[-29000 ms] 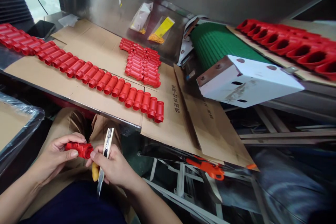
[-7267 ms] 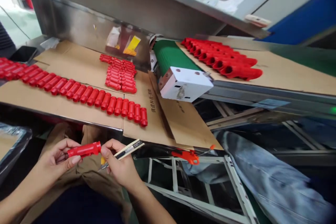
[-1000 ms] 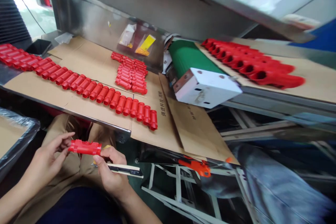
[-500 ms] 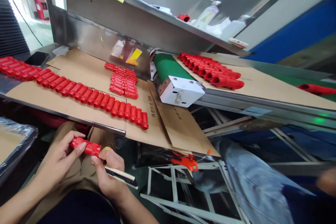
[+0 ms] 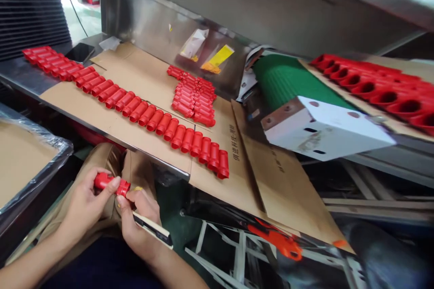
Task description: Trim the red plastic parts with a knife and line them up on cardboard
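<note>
Red plastic tube [image 5: 106,182] gripped firm by closed fingers of L hand [image 5: 81,203] over lap [image 5: 108,158], just below steel bench edge [image 5: 111,141], R hand [image 5: 139,221] shut round utility knife [image 5: 152,230], best angled away from L hand, wrists braced.

Red plastic tube [image 5: 110,184] no longer level as before: now slopes down to the right within left hand [image 5: 83,203], its lower end come against right hand [image 5: 139,221]. Utility knife [image 5: 152,230], level earlier, now slants down-right from that hand.
</note>
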Available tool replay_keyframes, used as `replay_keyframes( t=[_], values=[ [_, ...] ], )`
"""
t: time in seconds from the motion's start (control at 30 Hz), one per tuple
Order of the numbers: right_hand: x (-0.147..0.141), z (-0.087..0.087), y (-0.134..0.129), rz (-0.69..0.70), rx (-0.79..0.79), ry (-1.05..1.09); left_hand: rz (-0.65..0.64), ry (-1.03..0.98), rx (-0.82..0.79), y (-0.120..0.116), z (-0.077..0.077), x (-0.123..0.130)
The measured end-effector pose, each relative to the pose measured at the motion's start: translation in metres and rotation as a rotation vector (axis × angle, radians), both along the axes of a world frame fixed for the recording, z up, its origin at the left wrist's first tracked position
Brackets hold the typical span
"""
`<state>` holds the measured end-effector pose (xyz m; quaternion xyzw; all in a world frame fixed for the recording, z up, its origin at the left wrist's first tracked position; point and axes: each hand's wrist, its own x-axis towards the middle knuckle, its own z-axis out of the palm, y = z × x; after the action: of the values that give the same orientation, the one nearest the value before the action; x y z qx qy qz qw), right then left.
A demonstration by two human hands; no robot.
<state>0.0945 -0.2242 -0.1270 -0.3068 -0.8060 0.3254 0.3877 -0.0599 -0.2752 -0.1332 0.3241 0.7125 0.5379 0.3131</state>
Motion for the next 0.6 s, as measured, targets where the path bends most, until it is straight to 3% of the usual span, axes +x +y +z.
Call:
replay_keyframes(
  t=[0.3, 0.47, 0.6],
  values=[
    [-0.003, -0.01, 0.0, -0.039, -0.109, 0.057, 0.006, 0.105, -0.037, 0.007, -0.002, -0.005],
    [-0.003, -0.017, 0.003, -0.038, -0.48, 0.094, 0.047, 0.127, -0.022, 0.004, 0.001, -0.007],
    [-0.002, -0.011, 0.006, -0.002, -0.696, 0.167, 0.091, 0.132, 0.007, -0.003, 0.002, -0.009]
  ],
)
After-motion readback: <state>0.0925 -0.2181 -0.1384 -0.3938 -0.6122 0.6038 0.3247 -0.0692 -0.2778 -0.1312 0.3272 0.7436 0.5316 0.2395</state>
